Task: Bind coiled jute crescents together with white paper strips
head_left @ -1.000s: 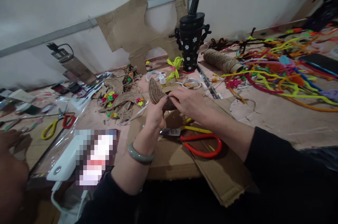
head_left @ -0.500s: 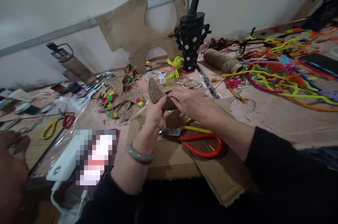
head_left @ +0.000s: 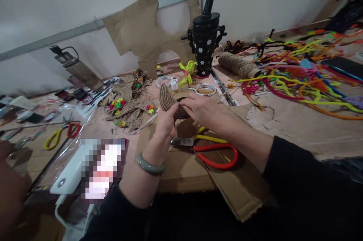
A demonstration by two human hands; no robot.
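Observation:
My left hand [head_left: 168,123] is closed around a curved piece of coiled brown twine [head_left: 168,100], thumb on its near face. The piece bends like a crescent, its left end pointing up. My right hand [head_left: 205,111] pinches at the piece's upper inner edge, fingertips close to my left thumb; any loose strand between them is too small to make out. Just below my hands, scissors with red and yellow handles [head_left: 217,160] lie on a sheet of cardboard [head_left: 181,180]. Similar curved twine pieces with bright flower-like bits [head_left: 136,108] are heaped to the left.
A black flowered tumbler [head_left: 204,46] and a twine spool [head_left: 238,65] stand beyond my hands. Colourful fuzzy stems [head_left: 297,78] spread out at right. On the left are a phone [head_left: 103,169], a white power bank [head_left: 72,171], more scissors [head_left: 61,135] and another person's hand [head_left: 11,180].
My hands and the twine piece hold nearly the same place, with only slight finger movement. The other person's hand at the left edge has shifted a little to the left.

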